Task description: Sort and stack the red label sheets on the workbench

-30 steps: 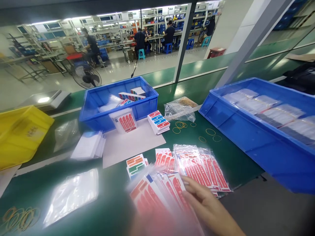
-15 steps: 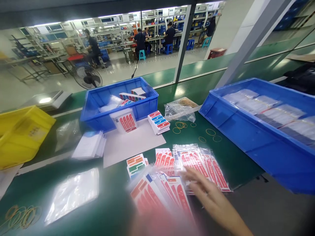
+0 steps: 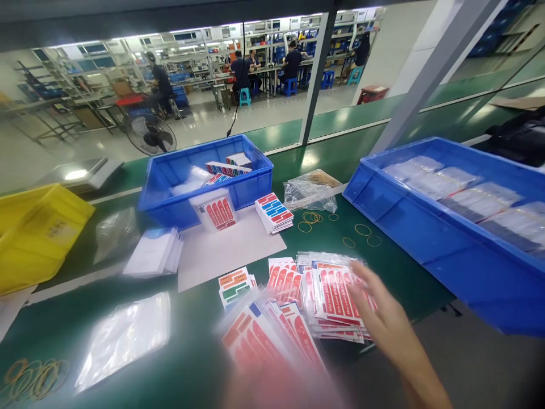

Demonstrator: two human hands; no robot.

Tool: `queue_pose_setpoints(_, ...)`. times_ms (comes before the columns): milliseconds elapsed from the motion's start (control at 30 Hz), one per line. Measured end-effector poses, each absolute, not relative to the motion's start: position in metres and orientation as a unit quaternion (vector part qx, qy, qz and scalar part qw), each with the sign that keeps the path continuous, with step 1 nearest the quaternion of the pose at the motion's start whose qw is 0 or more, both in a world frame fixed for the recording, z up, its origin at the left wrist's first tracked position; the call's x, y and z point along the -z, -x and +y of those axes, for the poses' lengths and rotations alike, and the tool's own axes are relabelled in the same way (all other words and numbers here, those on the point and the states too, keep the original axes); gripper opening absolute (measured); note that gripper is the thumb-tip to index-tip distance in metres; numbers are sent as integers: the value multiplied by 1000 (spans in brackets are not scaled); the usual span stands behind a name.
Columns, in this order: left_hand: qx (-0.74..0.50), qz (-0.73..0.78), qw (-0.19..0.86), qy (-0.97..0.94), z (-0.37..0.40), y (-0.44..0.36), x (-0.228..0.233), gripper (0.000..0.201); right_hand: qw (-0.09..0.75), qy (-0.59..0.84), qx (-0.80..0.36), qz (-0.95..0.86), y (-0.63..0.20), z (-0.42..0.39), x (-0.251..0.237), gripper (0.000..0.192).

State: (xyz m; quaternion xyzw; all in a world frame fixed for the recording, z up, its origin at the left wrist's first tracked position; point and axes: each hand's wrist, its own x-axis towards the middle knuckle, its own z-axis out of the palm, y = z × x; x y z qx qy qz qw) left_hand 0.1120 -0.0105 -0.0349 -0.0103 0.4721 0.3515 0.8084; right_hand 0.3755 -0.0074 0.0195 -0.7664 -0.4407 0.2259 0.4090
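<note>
Red-and-white striped packets [image 3: 336, 295] lie on a dark green bench [image 3: 395, 267], between blue bins [image 3: 426, 227] and a yellow bin [image 3: 38, 233].

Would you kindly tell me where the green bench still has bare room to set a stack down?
Bare green lies between the clear bag and the fanned sleeves, and beyond the loose rubber bands beside the large blue bin. It is crowded around the right hand on the sleeve pile.
</note>
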Motion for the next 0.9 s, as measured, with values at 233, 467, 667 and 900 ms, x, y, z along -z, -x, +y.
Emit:
queue_pose_setpoints(233,-343,481,807,7,-11,-111,35,65,380,660,-448,-468,-331,-25,-22,54)
queue_pose_setpoints(467,-350,473,808,11,-9,-107,32,67,414,778,-286,-377,-394,-9,-28,71)
queue_pose_setpoints(667,-355,471,807,12,-11,-115,33,63,365,675,-392,-508,-347,-22,-24,52)
queue_pose_setpoints(900,-350,473,808,4,-8,-110,31,49,399,679,-463,-406,-350,-20,-27,64)
